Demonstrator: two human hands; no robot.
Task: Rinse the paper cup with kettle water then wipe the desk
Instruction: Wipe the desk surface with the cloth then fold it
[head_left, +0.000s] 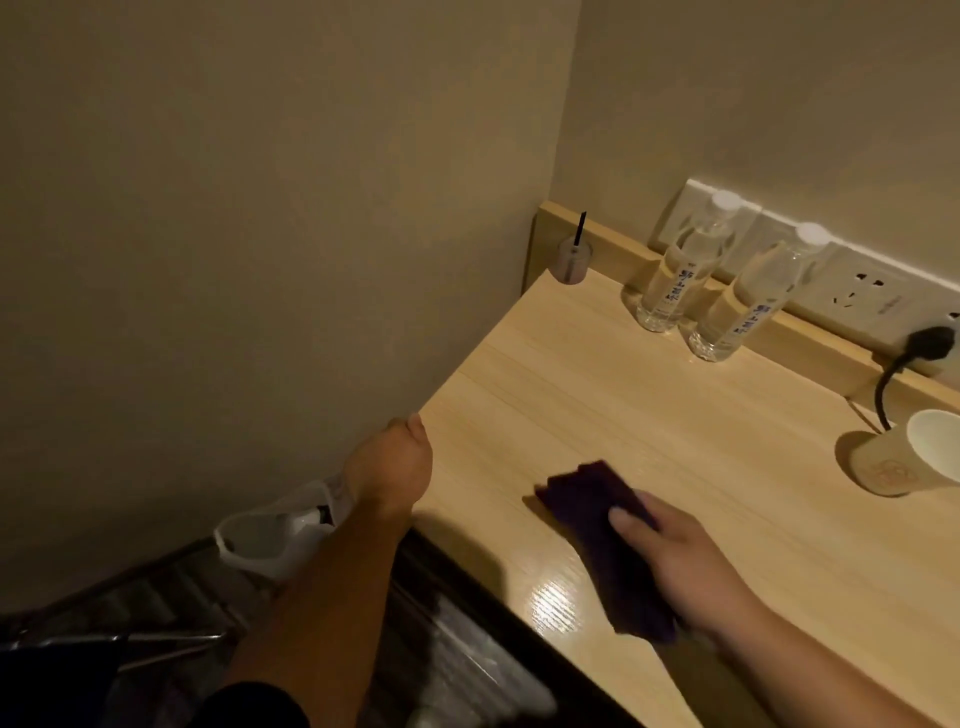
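Note:
A dark purple cloth (597, 504) lies flat on the light wooden desk (649, 415), and my right hand (675, 561) presses down on it near the desk's front edge. A wet shine shows on the wood just in front of the cloth. My left hand (395, 462) grips the desk's left front corner, thumb on top and fingers hidden under the edge. The paper cup (904, 457) stands upright and open at the far right of the desk. No kettle is in view.
Two clear water bottles (685, 265) stand at the back by the wall sockets (857, 291). A black plug and cord (919, 348) hang near the cup. A small jar with a black stick (574, 257) sits in the back left corner. A lined bin (260, 540) stands below the desk.

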